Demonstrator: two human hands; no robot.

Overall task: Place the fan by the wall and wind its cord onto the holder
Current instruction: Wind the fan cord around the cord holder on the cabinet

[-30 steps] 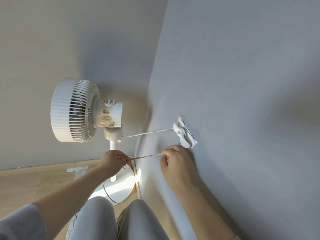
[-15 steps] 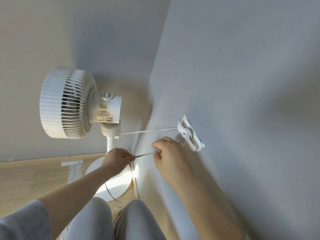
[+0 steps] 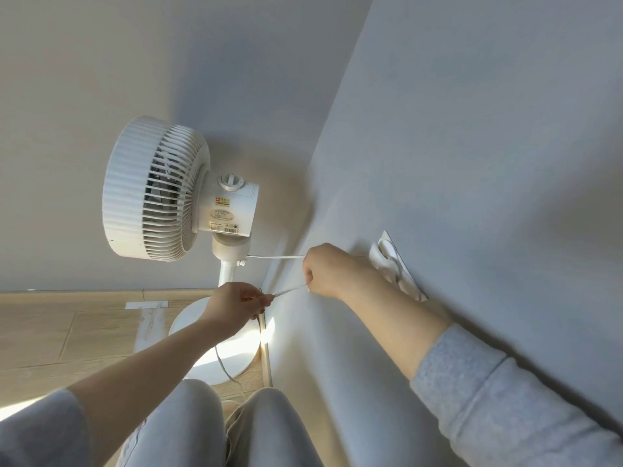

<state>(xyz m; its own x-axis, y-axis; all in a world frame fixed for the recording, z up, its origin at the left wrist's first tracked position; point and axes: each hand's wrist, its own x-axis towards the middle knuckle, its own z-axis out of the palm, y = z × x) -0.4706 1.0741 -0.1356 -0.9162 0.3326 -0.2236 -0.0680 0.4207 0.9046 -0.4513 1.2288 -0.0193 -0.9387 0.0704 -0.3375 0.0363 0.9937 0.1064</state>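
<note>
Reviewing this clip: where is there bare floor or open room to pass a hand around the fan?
Bare wood floor lies left of the fan's round base. The gap between fan and right wall is crowded: cord, left hand, right hand and holder.

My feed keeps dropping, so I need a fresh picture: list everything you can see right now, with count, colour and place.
fan: one, white, upright on its round base in the corner, by the right wall.
cord: one, white, running from the fan's neck toward the right wall, with slack hanging down over the base.
holder: one, white, fixed on the right wall, partly behind the right wrist.
floor: wood-look, pale brown, lower left.
tape: white patch on the floor, left of the base.
left hand: pinching the cord.
right hand: gripping the cord near the wall.
</note>
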